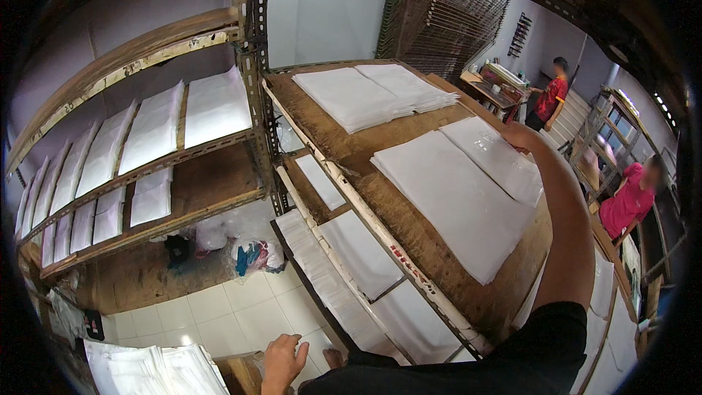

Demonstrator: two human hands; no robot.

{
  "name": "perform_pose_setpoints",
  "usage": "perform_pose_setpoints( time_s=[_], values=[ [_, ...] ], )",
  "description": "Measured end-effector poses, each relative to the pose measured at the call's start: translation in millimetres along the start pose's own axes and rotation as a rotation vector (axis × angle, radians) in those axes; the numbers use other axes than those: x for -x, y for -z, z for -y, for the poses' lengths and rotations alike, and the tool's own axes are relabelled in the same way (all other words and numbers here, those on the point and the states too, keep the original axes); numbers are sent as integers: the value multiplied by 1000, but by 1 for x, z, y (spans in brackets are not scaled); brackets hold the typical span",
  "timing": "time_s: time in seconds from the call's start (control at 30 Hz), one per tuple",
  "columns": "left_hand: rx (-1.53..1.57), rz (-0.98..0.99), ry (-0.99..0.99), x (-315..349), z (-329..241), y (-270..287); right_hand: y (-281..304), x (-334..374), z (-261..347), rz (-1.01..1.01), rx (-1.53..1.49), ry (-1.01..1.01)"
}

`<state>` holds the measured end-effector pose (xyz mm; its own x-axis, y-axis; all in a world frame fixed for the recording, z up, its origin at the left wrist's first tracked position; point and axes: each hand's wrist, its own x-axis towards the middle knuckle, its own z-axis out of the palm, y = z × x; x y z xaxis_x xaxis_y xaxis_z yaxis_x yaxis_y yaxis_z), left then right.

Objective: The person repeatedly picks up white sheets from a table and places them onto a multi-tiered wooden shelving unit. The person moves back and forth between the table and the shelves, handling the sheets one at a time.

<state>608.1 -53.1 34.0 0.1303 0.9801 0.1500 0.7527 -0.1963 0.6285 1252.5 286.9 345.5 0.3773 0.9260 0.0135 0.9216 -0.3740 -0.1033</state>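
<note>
My left hand (pixel 285 360) hangs low at the bottom edge, open, its fingers slightly bent and apart. Nothing is in it. Beside it lies a thick stack of white sheets (pixel 157 369). My right arm stretches across the wooden shelf (pixel 351 150), and my right hand (pixel 518 135) is at the far edge of a glossy clear-covered white stack (pixel 491 155). Its fingers are mostly hidden behind the hand and wrist, so any grip cannot be made out. A wider flat white stack (pixel 450 201) lies nearer, and another pair of white stacks (pixel 373 95) sits farther back.
A metal rack at left carries rows of white stacks (pixel 150 126). Lower shelves under my arm hold more white stacks (pixel 362 252). Plastic bags (pixel 252 254) lie near the tiled floor (pixel 234 300). Two people, in red (pixel 550 99) and pink (pixel 629 197), are at the right.
</note>
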Motion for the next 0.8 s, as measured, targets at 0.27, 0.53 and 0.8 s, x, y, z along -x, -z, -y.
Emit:
perform_pose_setpoints(
  time_s=[0.27,0.53,0.8],
  values=[
    [24,86,54,-5,5,-7,-1,2,7,9,67,50],
    [-9,44,-15,-4,7,-10,-2,2,7,-8,314,261],
    [-20,71,2,1,14,-10,6,24,26,40,211,229]
  ],
)
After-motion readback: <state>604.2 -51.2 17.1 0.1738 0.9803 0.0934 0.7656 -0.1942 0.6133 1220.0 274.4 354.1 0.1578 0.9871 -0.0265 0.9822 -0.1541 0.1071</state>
